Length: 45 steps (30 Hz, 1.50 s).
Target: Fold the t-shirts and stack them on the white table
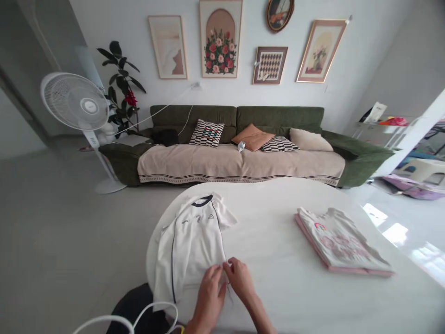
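A white short-sleeved T-shirt (198, 241) with a dark collar, dark side piping and a printed "7" lies spread on the white table (267, 297), collar toward the sofa. At its lower right corner, my left hand (210, 290) grips the hem, fingers bent together. Close beside it, my right hand (240, 278) pinches the edge of the same corner between thumb and fingers. The cloth right under the fingertips is partly hidden. Off to the right, a folded light shirt (342, 239) with pink print rests on top of folded pink cloth (361, 270).
Beyond the table stands a green sofa (278, 116) with a beige cover and several cushions. A white standing fan (78, 104) is at the left. Below the table's left edge, a white cable (156, 305) loops near a dark object (130, 306).
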### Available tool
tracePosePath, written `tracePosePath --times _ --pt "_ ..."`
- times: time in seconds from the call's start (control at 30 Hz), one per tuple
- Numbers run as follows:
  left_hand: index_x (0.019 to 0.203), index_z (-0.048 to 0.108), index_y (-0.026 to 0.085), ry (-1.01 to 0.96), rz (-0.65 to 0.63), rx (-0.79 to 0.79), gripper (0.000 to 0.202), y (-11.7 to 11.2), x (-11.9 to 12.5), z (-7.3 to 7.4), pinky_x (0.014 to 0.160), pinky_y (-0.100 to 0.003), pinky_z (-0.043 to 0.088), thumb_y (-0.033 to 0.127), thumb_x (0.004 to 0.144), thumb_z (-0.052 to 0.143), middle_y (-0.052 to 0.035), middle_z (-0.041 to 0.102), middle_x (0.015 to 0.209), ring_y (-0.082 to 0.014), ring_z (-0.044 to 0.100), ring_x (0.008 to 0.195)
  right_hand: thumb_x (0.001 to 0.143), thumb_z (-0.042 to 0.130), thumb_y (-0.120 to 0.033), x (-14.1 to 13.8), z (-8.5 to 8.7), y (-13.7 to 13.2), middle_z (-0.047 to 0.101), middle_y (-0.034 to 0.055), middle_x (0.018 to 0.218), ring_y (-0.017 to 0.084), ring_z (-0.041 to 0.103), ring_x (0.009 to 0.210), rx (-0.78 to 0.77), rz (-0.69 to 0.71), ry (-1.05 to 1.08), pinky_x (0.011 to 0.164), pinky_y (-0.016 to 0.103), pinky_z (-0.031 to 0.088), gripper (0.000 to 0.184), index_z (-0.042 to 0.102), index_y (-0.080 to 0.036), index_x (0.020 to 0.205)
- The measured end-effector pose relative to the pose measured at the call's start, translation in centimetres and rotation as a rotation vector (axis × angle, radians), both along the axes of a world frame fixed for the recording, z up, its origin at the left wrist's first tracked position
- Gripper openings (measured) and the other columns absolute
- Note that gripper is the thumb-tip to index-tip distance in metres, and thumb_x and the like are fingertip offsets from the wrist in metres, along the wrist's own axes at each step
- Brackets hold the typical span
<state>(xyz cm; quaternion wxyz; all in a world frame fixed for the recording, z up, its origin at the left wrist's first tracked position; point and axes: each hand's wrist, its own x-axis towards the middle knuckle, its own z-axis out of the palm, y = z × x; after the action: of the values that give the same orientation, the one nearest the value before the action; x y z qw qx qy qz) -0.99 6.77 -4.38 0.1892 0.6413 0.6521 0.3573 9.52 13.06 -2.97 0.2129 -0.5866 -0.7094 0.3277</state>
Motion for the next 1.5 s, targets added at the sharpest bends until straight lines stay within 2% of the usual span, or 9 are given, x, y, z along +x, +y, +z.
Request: tracePosePath --times 0.1,0.23,0.57,0.77,0.9,1.0,1.1,1.27,1.5 --pt "0.111 0.053 0.013 0.177 0.056 -0.014 0.041 -1.1 -3.7 -0.6 0.096 -0.041 0.039 0.019 0.072 0.044 -0.0129 0.054 0.116 -0.0245 0.047 0.112 0.069 0.048 -0.016 -2.6 0.3 -0.2 0.062 0.0088 0.072 0.021 0.058 0.076 -0.026 -0.097 0.029 0.066 0.027 0.038 0.007 0.054 -0.016 0.074" --pt "0.119 0.046 0.013 0.315 0.056 -0.073 0.054 -1.0 -4.1 0.7 0.095 -0.042 0.037 0.023 0.067 0.052 -0.0134 0.05 0.122 -0.0274 0.043 0.115 0.068 0.048 -0.015 -3.7 2.7 0.7 0.06 0.0051 0.067 0.017 0.056 0.07 -0.033 -0.111 0.192 0.062 0.025 0.038 0.003 0.049 -0.017 0.066" --pt "0.093 0.055 0.017 -0.188 0.157 0.116 0.022 5.3 -1.5 12.8 0.068 -0.027 0.043 0.021 0.079 0.039 -0.005 0.063 0.079 -0.0172 0.058 0.075 0.073 0.053 -0.046 1.5 11.2 -0.2 0.059 0.0048 0.091 0.015 0.056 0.081 0.022 -0.154 0.94 0.068 0.026 0.045 0.037 0.048 -0.019 0.098" --pt "0.106 0.051 0.018 -0.371 0.181 0.291 0.037 10.3 0.6 17.5 0.075 -0.029 0.043 0.012 0.071 0.039 -0.0033 0.062 0.083 -0.0156 0.057 0.076 0.066 0.063 -0.039 -0.2 10.7 -2.6 0.06 0.002 0.085 0.016 0.056 0.074 0.092 -0.009 0.608 0.061 0.024 0.043 0.038 0.048 -0.019 0.096" --pt "0.096 0.059 0.016 -0.431 0.219 0.424 0.032 13.3 0.8 21.6 0.085 -0.03 0.042 0.014 0.07 0.04 -0.0067 0.062 0.097 -0.018 0.055 0.094 0.071 0.051 -0.019 0.5 12.2 -0.4 0.06 -0.0007 0.068 0.013 0.054 0.06 0.294 -0.232 0.194 0.055 0.022 0.037 0.019 0.052 -0.019 0.089" --pt "0.098 0.059 0.015 -0.489 0.237 0.526 0.033 14.3 -0.7 25.5 0.079 -0.03 0.045 0.018 0.071 0.04 -0.0066 0.063 0.096 -0.0175 0.058 0.087 0.069 0.045 -0.012 4.2 16.8 2.5 0.061 0.0017 0.068 0.015 0.054 0.066 0.401 -0.302 0.053 0.058 0.023 0.034 0.014 0.056 -0.019 0.074" --pt "0.111 0.053 0.016 -0.524 0.238 0.561 0.042 13.7 -2.9 29.1 0.062 -0.026 0.049 0.021 0.07 0.041 -0.0029 0.063 0.083 -0.0138 0.059 0.064 0.069 0.044 -0.011 8.3 24.4 3.8 0.062 0.0022 0.086 0.016 0.054 0.078 0.706 -0.385 -0.027 0.064 0.023 0.034 0.024 0.057 -0.021 0.087" --pt "0.12 0.046 0.02 -0.348 0.276 0.582 0.051 10.5 -4.6 31.4 0.054 -0.021 0.044 0.02 0.069 0.041 0.0059 0.052 0.053 -0.0101 0.052 0.045 0.072 0.05 -0.018 11.6 35.7 -0.1 0.06 -0.0004 0.08 0.014 0.053 0.072 1.249 -0.298 -0.335 0.06 0.023 0.033 0.015 0.06 -0.02 0.083" --pt "0.12 0.048 0.016 -0.402 -0.362 0.108 0.052 5.9 -2.2 31.6 0.04 -0.017 0.032 0.02 0.069 0.037 0.0082 0.041 0.037 -0.0083 0.041 0.034 0.079 0.051 -0.031 15.8 40.5 -5.3 0.056 -0.0052 0.061 0.003 0.045 0.053 1.255 -0.083 -0.511 0.057 0.02 0.032 0.018 0.063 -0.017 0.079"
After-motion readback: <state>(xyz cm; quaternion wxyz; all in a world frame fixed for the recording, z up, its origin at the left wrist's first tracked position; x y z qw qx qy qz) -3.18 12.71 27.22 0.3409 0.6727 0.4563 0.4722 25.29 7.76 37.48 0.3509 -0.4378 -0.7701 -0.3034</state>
